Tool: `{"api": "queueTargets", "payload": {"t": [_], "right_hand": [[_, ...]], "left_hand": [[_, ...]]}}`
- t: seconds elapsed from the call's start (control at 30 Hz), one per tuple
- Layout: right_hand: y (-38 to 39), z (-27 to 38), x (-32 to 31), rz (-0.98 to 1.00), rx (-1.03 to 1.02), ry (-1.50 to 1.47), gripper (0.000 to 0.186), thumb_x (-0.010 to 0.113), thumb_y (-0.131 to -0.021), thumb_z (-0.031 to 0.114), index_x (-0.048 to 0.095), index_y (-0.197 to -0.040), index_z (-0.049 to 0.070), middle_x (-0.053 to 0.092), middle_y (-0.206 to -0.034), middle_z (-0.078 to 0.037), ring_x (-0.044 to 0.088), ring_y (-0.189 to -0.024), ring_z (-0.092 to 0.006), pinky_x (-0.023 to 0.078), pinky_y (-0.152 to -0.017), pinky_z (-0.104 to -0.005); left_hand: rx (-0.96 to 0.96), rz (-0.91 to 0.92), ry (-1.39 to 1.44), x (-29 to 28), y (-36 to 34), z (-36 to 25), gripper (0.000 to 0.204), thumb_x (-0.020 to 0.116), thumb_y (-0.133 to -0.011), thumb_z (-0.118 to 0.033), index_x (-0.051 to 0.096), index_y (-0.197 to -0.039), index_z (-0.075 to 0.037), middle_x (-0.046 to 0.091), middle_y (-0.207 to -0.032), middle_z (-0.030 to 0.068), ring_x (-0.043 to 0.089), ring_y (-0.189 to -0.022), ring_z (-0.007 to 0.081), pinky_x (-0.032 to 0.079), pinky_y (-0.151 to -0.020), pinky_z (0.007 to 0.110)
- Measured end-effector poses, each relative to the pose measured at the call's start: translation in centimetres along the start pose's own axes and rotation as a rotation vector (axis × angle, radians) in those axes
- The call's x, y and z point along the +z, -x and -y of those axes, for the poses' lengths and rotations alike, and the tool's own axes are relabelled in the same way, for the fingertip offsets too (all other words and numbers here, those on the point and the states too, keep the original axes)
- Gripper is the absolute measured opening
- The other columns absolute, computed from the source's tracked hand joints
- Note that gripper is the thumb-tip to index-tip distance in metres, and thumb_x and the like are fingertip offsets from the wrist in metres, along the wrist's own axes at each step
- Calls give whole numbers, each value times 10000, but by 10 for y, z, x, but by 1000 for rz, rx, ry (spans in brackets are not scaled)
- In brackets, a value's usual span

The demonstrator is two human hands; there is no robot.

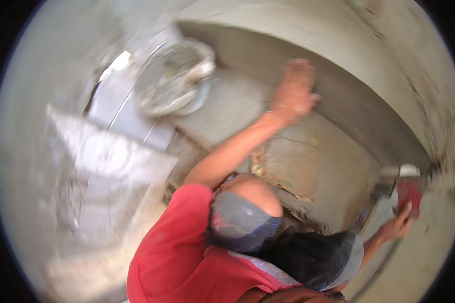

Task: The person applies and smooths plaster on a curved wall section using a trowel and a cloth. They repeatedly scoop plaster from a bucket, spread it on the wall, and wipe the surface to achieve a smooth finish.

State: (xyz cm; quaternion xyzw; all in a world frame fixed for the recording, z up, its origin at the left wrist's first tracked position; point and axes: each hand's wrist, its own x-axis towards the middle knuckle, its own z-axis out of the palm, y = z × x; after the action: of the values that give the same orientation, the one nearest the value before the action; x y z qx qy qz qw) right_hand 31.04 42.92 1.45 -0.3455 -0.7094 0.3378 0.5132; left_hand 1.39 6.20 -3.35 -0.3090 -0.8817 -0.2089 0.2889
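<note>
Head view: right hand (397, 227) gripping a red, block-shaped tool with a white end (409, 194), far right.
Right fingers on tool's near end; left hand (294, 93) empty, fingers extended over long dark-grey strip (359, 103), contact unclear. Round whitish bucket of grey mix (162, 111) to its left.

You cannot read any text, label, number or sign here, as the view is rather blurred. On the grey cloth (242, 222) near your lap you see a small reddish mark (219, 220), and on the brown flat piece (293, 169) some faint greenish spots, but from neither can you make out a letter or say if it is print. The red tool (409, 196) in your right hand (397, 228) also shows you nothing legible.
</note>
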Motion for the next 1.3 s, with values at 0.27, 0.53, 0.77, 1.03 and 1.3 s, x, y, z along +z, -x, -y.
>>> {"api": "queueTargets", "payload": {"t": [0.27, 0.53, 0.77, 1.03, 1.3], "right_hand": [[87, 316, 96, 894, -600, -326, 297, 598, -1071, 85, 696, -1285, -96, 769, -1100, -181, 773, -943, -240, 630, -813, -350], [292, 533, 283, 1611, -1486, 302, 338, 610, -861, 205, 730, -876, -111, 727, -901, -318, 739, -838, -419, 579, -787, -486], [342, 522, 329, 1785, -1576, 519, 364, 635, -833, 258, 740, -915, -81, 747, -940, -303, 721, -869, -472, 572, -817, -508], [331, 529, 309, 1921, -1568, 472, 372, 633, -827, 266, 738, -942, -71, 705, -1099, -284, 689, -1052, -409, 544, -909, -470], [335, 531, 314, 1940, -1603, 560, 432, 665, -821, 299, 724, -1016, -82, 689, -1154, -265, 667, -1018, -364, 535, -889, -428]], "left_hand": [[-17, -25, 235, -34, 11, -6, 819, 648, -1028, -320, 290, -1688, 5, 209, -1781, 239, 177, -1654, 416, 172, -1342, 574], [-44, 2, 460, -30, 14, 2, 701, 707, -972, -195, 465, -1620, -78, 401, -1707, 122, 254, -1637, 347, 153, -1332, 635], [-62, 24, 511, -16, 15, 5, 673, 708, -935, -150, 518, -1576, -76, 426, -1689, 118, 262, -1636, 332, 140, -1333, 645], [-48, 30, 577, -12, 12, 6, 678, 685, -875, -74, 563, -1543, -80, 448, -1678, 106, 271, -1634, 322, 123, -1322, 689], [-65, -17, 498, -15, 14, 6, 710, 683, -883, -95, 535, -1578, -95, 410, -1713, 71, 269, -1637, 302, 127, -1321, 691]]}}
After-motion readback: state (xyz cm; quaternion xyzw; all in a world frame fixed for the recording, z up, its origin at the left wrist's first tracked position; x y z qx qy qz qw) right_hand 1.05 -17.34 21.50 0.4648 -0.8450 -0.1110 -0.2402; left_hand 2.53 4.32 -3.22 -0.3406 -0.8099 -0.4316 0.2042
